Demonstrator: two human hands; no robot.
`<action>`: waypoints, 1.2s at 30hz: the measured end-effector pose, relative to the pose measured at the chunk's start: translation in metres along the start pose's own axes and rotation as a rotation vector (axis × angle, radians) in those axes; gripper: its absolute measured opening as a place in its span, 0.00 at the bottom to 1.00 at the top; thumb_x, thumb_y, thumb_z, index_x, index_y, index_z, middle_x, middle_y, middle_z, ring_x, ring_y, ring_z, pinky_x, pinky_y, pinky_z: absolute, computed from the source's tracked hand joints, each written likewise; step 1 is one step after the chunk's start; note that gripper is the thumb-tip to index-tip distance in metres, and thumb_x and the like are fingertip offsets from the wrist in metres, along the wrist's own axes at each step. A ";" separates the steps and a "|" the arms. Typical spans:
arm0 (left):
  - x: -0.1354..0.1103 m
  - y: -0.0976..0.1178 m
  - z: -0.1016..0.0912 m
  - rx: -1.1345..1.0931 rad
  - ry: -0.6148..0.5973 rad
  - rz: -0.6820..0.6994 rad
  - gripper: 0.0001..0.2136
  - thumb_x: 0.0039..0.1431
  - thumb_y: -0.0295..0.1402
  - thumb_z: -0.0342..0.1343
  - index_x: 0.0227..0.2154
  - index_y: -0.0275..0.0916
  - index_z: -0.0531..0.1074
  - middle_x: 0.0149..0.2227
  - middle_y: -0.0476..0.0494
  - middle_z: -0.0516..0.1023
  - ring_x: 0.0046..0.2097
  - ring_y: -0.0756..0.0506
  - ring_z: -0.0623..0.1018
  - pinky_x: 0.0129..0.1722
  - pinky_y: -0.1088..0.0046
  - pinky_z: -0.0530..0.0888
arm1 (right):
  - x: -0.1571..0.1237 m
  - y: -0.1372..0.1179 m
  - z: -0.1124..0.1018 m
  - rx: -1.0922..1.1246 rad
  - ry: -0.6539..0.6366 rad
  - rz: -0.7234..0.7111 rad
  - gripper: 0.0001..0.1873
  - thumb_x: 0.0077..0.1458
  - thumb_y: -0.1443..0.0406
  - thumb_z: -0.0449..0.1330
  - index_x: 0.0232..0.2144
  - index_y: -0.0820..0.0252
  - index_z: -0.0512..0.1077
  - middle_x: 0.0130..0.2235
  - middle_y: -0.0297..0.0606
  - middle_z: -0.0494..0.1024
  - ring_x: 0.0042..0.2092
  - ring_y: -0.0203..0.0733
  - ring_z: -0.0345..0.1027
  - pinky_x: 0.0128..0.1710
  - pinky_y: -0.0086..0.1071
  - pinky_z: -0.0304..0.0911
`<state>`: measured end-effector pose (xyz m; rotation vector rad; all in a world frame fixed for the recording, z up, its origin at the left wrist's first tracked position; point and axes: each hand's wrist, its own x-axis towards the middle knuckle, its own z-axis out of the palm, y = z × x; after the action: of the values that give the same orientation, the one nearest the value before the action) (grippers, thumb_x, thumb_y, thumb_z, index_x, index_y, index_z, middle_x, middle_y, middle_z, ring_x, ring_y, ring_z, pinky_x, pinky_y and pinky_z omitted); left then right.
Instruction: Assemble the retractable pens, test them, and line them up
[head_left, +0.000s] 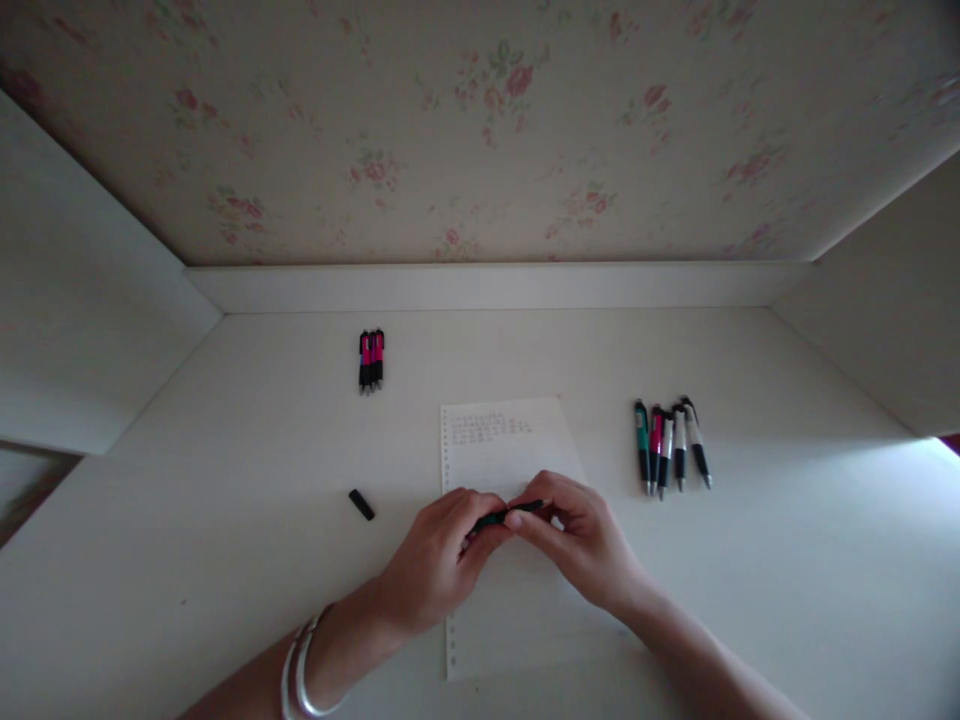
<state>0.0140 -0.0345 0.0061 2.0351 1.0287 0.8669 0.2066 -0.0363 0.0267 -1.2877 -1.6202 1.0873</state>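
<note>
Both my hands meet over a white sheet of paper [501, 450] at the front middle of the table. My left hand [442, 560] and my right hand [581, 535] are closed on the two ends of a dark green pen [504, 516], held level just above the paper. Much of the pen is hidden by my fingers. A small black pen part [361, 504] lies on the table to the left of my left hand. My left wrist wears silver bangles [298, 672].
Two or three pink-and-black pens [370, 360] lie together at the back left. Several pens [671, 446], green, pink and white, lie in a row to the right of the paper. A white ledge [495, 285] and floral wall close the back; side panels stand left and right.
</note>
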 end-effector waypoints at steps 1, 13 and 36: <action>0.000 0.000 0.000 0.000 -0.002 0.004 0.06 0.68 0.34 0.54 0.41 0.38 0.72 0.34 0.46 0.78 0.36 0.48 0.77 0.38 0.74 0.73 | 0.000 0.001 0.000 -0.005 0.002 0.011 0.16 0.57 0.55 0.65 0.24 0.59 0.75 0.24 0.33 0.73 0.27 0.37 0.65 0.25 0.30 0.58; 0.001 0.005 -0.003 -0.020 -0.062 0.008 0.08 0.70 0.32 0.49 0.45 0.38 0.71 0.37 0.43 0.78 0.38 0.46 0.77 0.40 0.71 0.73 | 0.000 0.003 -0.001 0.104 -0.028 -0.057 0.11 0.59 0.57 0.64 0.33 0.58 0.80 0.30 0.38 0.77 0.32 0.39 0.70 0.29 0.31 0.62; 0.003 0.006 -0.005 0.009 -0.096 0.020 0.12 0.72 0.31 0.44 0.36 0.37 0.71 0.32 0.44 0.77 0.35 0.47 0.77 0.38 0.72 0.73 | 0.000 0.004 0.000 0.204 -0.075 -0.069 0.12 0.60 0.57 0.64 0.42 0.55 0.80 0.34 0.39 0.77 0.34 0.39 0.70 0.30 0.31 0.64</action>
<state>0.0141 -0.0337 0.0145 2.0765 0.9623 0.7685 0.2079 -0.0360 0.0228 -1.0622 -1.5515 1.2359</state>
